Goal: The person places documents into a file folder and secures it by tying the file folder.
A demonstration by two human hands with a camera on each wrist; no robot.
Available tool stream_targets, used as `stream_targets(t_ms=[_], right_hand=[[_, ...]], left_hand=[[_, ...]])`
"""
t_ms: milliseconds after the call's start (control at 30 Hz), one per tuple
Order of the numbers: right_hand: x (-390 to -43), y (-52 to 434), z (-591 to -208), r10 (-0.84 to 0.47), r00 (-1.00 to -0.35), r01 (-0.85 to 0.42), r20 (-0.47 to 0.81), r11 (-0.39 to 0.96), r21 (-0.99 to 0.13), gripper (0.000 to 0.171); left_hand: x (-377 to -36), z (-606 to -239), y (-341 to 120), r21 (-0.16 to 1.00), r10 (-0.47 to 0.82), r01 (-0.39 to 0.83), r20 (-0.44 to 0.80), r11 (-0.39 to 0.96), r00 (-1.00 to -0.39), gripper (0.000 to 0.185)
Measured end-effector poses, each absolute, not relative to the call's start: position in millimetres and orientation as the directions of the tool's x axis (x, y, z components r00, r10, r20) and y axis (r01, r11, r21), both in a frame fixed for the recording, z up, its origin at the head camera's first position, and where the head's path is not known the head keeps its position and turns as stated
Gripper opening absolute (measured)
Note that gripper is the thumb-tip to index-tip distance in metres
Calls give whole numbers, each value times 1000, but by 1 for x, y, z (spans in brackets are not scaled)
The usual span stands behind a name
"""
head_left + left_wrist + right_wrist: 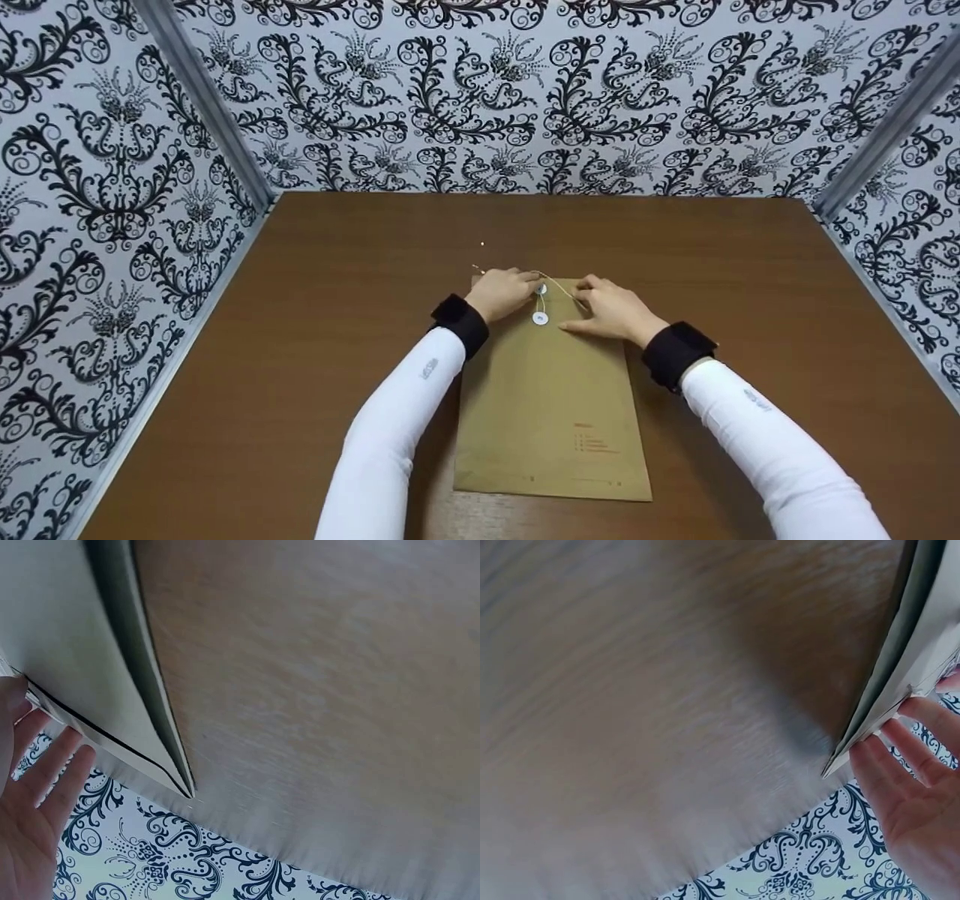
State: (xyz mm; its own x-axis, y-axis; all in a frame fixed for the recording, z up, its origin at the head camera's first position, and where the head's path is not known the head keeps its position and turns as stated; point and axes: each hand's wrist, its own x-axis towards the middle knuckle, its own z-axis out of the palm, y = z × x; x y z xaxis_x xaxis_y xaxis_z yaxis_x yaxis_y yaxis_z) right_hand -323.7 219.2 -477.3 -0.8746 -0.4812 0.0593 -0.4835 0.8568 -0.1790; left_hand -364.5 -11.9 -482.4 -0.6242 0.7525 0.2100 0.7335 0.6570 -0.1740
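Note:
A brown paper string-tie envelope [551,390] lies on the table, its top edge away from me. Two white buttons sit near that edge: a lower button [540,319] in plain sight, and an upper button [541,289] partly covered by left fingertips. Thin pale string [556,283] loops between them and arcs toward the right fingers. My left hand [504,292] rests on the top left of the envelope; its fingers look straight in the left wrist view. At the top right, my right hand [611,309] touches the envelope with fingers spread and thumb apart.
The brown wooden table [337,300] extends around the envelope. Black-and-white patterned panels [487,97] stand along the back and both sides, with grey metal posts [206,97] at the corners. A tiny white speck [482,244] lies beyond the envelope.

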Motion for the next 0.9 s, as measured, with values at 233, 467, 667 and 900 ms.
stream_targets(t_ms=[233,467,667,900], right_hand=[[-324,221,-479,-484,-870,-493,93,850,-187,56],[-322,222,-479,-491,-867,-497,81,845,-195,59],[-321,221,-478,-483,-873,-486,70,848,-211,61],[-321,221,-476,-474,-879,-473,54,852,-224,65]], left_hand=[[-366,-482,-12,-226,745,712,268,664,-610,15],[-368,-482,-11,-317,768,701,205,639,-607,24],[-368,-478,-10,-386,800,705,207,596,-563,23],[-372,-478,-14,-431,822,702,231,567,-521,23]])
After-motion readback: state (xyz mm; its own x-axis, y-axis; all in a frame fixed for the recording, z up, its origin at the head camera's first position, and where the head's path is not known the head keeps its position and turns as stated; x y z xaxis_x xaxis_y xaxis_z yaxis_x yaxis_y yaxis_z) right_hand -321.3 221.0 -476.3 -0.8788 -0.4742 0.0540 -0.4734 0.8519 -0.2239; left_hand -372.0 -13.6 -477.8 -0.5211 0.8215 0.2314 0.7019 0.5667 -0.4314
